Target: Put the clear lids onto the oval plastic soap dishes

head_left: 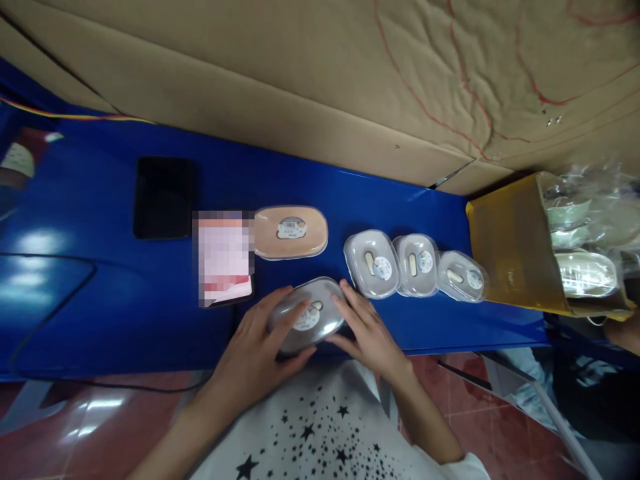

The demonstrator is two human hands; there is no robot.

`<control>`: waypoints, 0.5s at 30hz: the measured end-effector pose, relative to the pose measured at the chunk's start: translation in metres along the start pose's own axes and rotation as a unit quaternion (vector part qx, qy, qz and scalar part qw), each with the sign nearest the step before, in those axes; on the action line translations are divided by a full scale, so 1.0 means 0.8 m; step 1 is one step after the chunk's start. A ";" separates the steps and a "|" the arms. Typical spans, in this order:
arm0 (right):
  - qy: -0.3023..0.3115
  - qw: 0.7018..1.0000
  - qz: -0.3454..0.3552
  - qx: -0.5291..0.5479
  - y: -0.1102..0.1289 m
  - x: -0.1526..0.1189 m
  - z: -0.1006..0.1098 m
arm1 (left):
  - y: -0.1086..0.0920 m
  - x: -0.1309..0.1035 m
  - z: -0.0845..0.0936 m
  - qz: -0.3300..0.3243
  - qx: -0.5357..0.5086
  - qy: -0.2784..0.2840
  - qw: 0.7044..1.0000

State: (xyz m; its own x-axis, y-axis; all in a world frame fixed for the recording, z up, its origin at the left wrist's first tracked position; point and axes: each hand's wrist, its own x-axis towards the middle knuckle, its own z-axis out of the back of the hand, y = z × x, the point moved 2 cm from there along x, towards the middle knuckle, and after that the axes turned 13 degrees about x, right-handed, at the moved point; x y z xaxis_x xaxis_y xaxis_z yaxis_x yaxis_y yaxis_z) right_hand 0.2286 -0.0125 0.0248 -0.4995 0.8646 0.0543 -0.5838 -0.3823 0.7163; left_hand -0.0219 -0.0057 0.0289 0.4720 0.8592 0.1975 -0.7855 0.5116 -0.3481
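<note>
A grey lidded plastic food container point(325, 323) with a round label and a small pale clip on top is at the table's front edge. My left hand point(257, 337) grips its left side, with a finger lying across the lid. From the right, my right hand point(370, 333) holds the other end, fingertips on the lid's rim and thumb at the near side. Behind it lies a peach-coloured container point(267, 237) with a label. Three similar grey containers point(373, 263) sit in a row to the right.
A cardboard box point(515, 247) of plastic-wrapped containers lies at the right, with another person's hand point(625, 333) beside it. A partly pixelated pink pad point(227, 287), a black tablet-like device point(164, 198) and a black cable point(55, 300) are on the blue table point(115, 293). Cardboard point(300, 120) lines the back.
</note>
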 end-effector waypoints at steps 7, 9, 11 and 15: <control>-0.022 1.000 0.010 -0.012 -0.006 0.006 -0.003 | 0.010 0.007 -0.015 0.002 -0.020 -0.009 1.000; -0.031 0.999 -0.005 -0.016 -0.006 0.009 -0.006 | 0.014 0.013 -0.018 0.002 -0.016 -0.005 1.000; -0.047 0.998 -0.018 -0.025 -0.002 0.011 -0.008 | 0.017 0.020 -0.019 0.004 -0.012 -0.002 1.000; -0.116 0.993 -0.005 -0.037 0.011 -0.003 -0.002 | 0.017 0.039 -0.019 0.011 -0.015 -0.014 1.000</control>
State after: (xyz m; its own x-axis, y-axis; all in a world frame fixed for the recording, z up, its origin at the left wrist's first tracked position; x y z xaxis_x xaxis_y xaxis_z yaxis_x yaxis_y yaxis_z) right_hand 0.2235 -0.0183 0.0301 -0.3387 0.9167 0.2120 -0.6374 -0.3893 0.6650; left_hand -0.0113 0.0281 0.0166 0.4440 0.8699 0.2149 -0.7825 0.4933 -0.3800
